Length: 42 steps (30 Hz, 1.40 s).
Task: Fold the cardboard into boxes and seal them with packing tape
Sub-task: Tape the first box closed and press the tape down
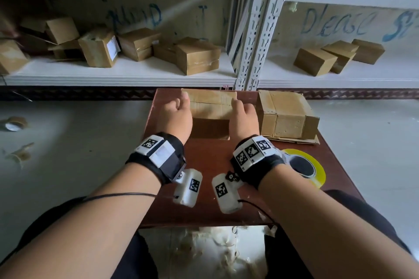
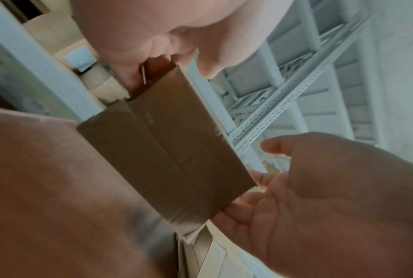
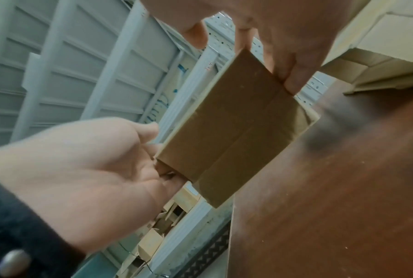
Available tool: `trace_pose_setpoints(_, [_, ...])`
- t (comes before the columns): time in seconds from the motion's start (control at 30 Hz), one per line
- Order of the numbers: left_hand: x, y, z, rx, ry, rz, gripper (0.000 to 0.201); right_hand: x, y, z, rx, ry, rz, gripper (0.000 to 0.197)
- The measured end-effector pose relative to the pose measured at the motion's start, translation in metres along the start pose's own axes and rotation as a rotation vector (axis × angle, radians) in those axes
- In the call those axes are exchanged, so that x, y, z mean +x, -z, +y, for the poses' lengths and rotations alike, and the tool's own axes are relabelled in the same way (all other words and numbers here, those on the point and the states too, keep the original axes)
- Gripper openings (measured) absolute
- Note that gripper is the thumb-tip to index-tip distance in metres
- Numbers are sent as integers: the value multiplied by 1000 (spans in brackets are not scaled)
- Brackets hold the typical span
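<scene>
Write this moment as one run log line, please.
left hand: grips box end | right hand: grips other end | tape roll: on table, untouched

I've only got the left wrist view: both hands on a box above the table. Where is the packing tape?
Observer: The yellow tape roll lies flat on the table, behind the right hand, towards the person.
Operator: Is anything else on the table near the box?
Observer: Yes. A second folded box stands to the right of the held box, on top of some flat cardboard.
</scene>
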State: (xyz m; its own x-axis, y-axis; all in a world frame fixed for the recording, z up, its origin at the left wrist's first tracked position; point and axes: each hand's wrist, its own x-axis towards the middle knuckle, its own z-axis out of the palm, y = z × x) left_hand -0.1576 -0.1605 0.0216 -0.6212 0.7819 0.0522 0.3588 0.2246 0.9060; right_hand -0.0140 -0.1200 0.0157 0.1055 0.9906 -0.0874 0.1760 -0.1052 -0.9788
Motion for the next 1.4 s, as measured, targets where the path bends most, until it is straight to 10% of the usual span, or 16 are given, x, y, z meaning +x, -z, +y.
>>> trace_pose_setpoints(0.4, [-61, 11, 7, -26, -146, -82, 76, -54, 39, -10, -189, 226, -18, 94])
trace_pose_setpoints(0.93, [-16, -12, 8, -33, -176, 69, 93, -4, 17, -6, -203, 313, 68, 30])
trace_pose_setpoints(1.27, [-11, 5, 21, -97, -365, 128, 55, -28, 28, -22, -159, 389, 84, 65])
trace_pose_setpoints(1.4, [-9, -3, 16, -119, -327, 194, 54, -30, 38, -30, -223, 462, 103, 40])
